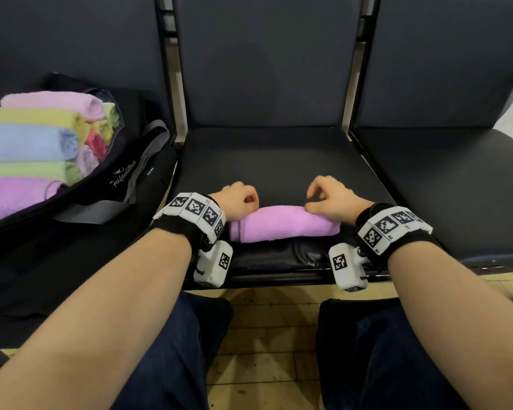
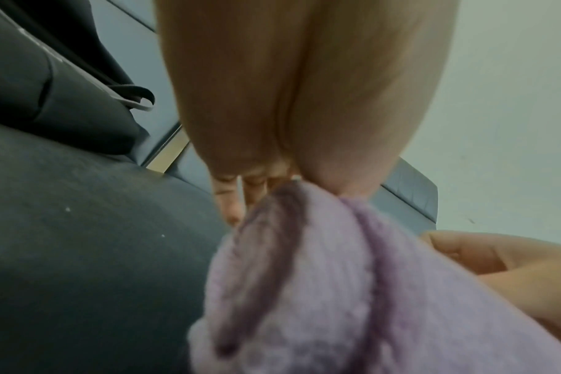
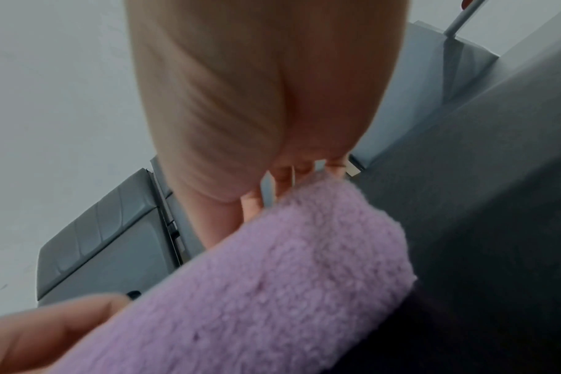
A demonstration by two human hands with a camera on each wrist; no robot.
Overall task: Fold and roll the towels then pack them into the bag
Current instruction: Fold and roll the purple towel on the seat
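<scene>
A purple towel (image 1: pixel 282 223), rolled into a tube, lies across the front of the middle black seat (image 1: pixel 279 161). My left hand (image 1: pixel 240 199) grips its left end, fingers curled over the far side. My right hand (image 1: pixel 329 199) grips the right end, thumb on top. The left wrist view shows the rolled end of the towel (image 2: pixel 321 291) under my palm, with my fingers (image 2: pixel 231 202) hanging behind it. In the right wrist view the towel (image 3: pixel 273 278) lies under my palm and fingers (image 3: pixel 253 205). A black bag (image 1: pixel 122 179) stands open on the left seat.
Several rolled towels (image 1: pixel 27 143) in pink, yellow, blue, green and purple fill the bag. Its grey strap (image 1: pixel 148 149) hangs toward the middle seat. Another black seat (image 1: pixel 442 184) is on the right. My knees and the wooden floor (image 1: pixel 273 335) are below the seat edge.
</scene>
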